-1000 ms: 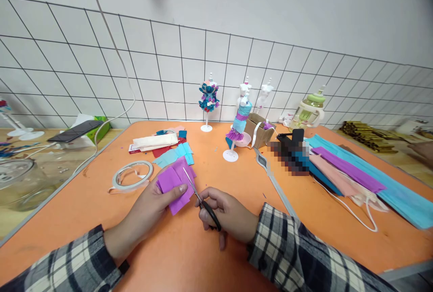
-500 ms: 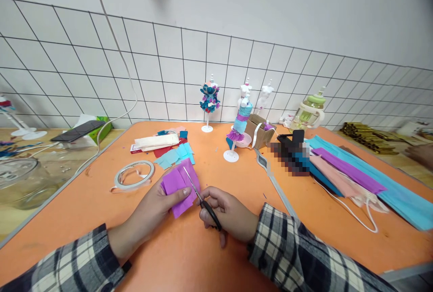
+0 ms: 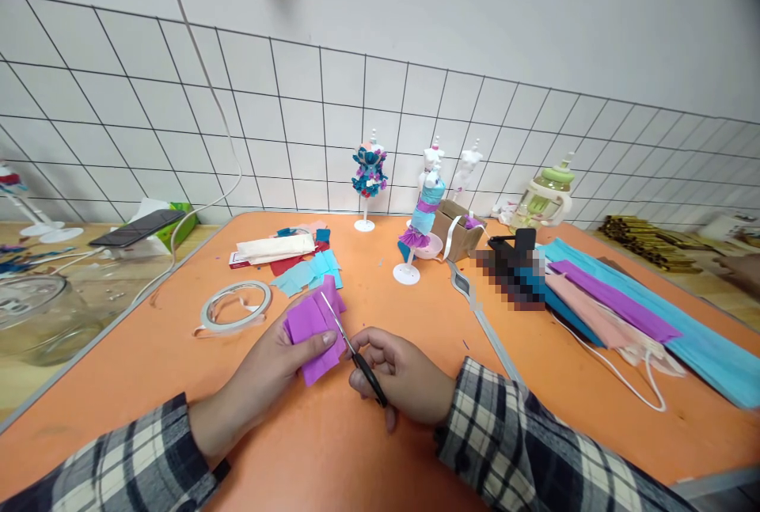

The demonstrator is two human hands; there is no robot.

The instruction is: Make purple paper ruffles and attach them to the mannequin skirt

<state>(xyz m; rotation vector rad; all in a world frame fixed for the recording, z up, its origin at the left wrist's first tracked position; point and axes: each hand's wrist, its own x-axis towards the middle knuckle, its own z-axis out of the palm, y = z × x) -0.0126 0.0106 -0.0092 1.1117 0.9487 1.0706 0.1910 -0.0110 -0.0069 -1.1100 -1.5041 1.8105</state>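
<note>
Folded purple crepe paper (image 3: 312,334) is pinched in my left hand (image 3: 276,358), with the thumb lying on top of it. My right hand (image 3: 400,373) grips a pair of scissors (image 3: 368,377) by its black handles. The scissor blades lie along the right part of the purple paper and look nearly closed. Beyond my left hand are pale blue paper pieces (image 3: 324,267) and a roll of double-sided tape (image 3: 207,314). A small mannequin in a blue and purple paper dress (image 3: 423,218) stands farther back.
Another mannequin with teal flowers (image 3: 369,172) stands at the back of the orange table (image 3: 285,449). Behind the dressed one are a cardboard box (image 3: 466,239) and white mannequins. Coloured paper strips (image 3: 617,298) and a bottle (image 3: 543,199) are on the right, a phone (image 3: 139,229) on the left.
The scissor blades have closed further across the purple paper, and its right-hand portion has shifted and narrowed beside them. Both hands stay in nearly the same place.
</note>
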